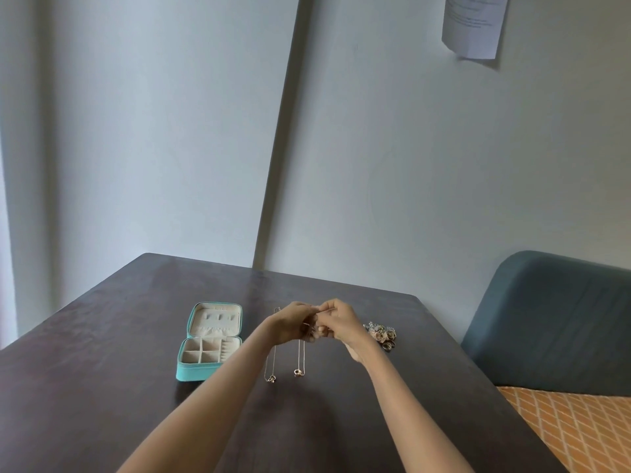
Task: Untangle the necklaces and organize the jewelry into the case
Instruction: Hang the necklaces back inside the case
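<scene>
Both hands are meeting above the middle of the dark table (136, 370), fingers curled and working at something fine between them. The left hand (293, 324) is pinching a thin necklace chain (301, 353) near its top end, and the right hand (336, 320) is pinching the same spot from the 3 o'clock side, the fingertips of the two hands touching or nearly so. Exactly which strand each finger is holding is too small to tell.

From the hands, the chain is hanging down toward 6 o'clock, its ring-shaped pendant (298, 372) sitting at the table surface. A second necklace (273, 356) is lying stretched out just beside it at its 9 o'clock side, running from 12 to 6 o'clock, with its own small pendant (271, 378) at the near end; whether the two chains are crossing under the hands is hidden.

The teal jewelry case (208, 343) is lying open at 9 o'clock from the hands, lid flat toward 12 o'clock, cream-lined compartments facing up. A small heap of other jewelry (380, 332) is sitting at 3 o'clock from the hands, partly behind the right wrist, with a ring or two at its near edge.

A blue-grey upholstered chair (553, 319) is standing at the table's 3 o'clock edge, and a sheet of paper (473, 25) is hanging on the wall at 1 o'clock
</scene>
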The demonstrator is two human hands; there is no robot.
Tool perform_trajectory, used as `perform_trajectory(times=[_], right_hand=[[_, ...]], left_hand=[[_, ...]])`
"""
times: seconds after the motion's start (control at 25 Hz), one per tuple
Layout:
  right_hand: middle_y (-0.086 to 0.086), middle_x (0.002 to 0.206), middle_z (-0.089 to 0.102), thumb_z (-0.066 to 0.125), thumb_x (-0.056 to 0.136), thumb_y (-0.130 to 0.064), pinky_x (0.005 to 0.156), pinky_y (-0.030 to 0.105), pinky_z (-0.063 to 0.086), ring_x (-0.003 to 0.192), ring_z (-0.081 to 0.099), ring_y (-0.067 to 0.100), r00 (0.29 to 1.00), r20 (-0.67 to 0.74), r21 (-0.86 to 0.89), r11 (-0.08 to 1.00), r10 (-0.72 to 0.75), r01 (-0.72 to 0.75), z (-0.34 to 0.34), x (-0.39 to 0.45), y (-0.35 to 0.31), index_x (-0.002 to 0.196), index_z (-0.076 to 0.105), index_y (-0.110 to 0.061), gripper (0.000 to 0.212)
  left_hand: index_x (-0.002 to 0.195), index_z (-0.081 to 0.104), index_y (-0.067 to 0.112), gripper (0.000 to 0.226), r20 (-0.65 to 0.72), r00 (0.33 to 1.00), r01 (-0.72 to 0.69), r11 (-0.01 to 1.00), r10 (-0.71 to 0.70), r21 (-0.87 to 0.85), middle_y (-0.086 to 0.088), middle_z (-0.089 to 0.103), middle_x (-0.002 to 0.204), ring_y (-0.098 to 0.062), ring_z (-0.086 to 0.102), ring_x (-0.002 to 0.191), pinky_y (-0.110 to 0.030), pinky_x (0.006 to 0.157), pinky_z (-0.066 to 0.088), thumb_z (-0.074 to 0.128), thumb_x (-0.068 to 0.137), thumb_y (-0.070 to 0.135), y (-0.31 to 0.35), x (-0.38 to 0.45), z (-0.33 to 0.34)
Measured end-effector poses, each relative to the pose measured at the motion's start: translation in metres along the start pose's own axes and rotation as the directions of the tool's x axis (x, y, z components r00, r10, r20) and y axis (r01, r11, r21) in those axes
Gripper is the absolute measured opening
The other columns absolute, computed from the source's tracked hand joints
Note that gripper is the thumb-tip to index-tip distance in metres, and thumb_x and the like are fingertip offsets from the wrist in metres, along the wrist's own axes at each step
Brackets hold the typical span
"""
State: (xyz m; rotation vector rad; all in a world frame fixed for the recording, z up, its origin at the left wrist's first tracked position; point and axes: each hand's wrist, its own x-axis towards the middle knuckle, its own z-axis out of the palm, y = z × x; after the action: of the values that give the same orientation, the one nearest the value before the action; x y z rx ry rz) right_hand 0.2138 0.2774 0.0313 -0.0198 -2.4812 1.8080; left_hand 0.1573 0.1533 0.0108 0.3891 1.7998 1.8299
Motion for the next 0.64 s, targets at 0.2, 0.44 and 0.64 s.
perform_trajectory(times=[0.2,0.44,0.64], right_hand=[[0.006,0.065,0.057,0.054,0.086,0.004,0.054,0.022,0.046,0.05,0.046,0.011,0.994,-0.089,0.177,0.983,0.057,-0.041,0.0,-0.001,0.009,0.093,0.046,-0.008,0.016],[0.0,0.075,0.057,0.055,0.09,-0.007,0.051,0.02,0.044,0.058,0.048,0.007,0.985,-0.114,0.24,0.966,0.128,-0.098,0.008,0.002,0.021,0.106,0.058,-0.007,0.017],[-0.003,0.072,0.064,0.057,0.09,-0.015,0.058,0.019,0.044,0.068,0.057,0.007,0.99,0.015,0.358,0.924,0.142,-0.138,0.004,-0.002,0.023,0.09,0.069,-0.012,0.012]], left_hand=[[0.073,0.057,0.011,0.032,-0.028,0.998,-0.052,0.999,0.052,-0.006,0.0,0.049,0.054,-0.013,0.046,0.051,-0.022,0.053,0.039,0.048,0.098,0.03,0.001,-0.002,0.004],[0.085,0.055,0.012,0.013,-0.023,0.995,-0.103,0.95,0.1,-0.296,0.001,0.047,0.053,-0.013,0.05,0.048,-0.027,0.061,0.047,0.05,0.095,0.019,0.005,-0.004,0.005],[0.085,0.057,0.013,0.018,0.07,0.997,-0.015,0.933,0.043,-0.358,0.003,0.045,0.05,-0.014,0.051,0.049,-0.025,0.062,0.044,0.048,0.095,0.025,0.001,-0.005,-0.003]])
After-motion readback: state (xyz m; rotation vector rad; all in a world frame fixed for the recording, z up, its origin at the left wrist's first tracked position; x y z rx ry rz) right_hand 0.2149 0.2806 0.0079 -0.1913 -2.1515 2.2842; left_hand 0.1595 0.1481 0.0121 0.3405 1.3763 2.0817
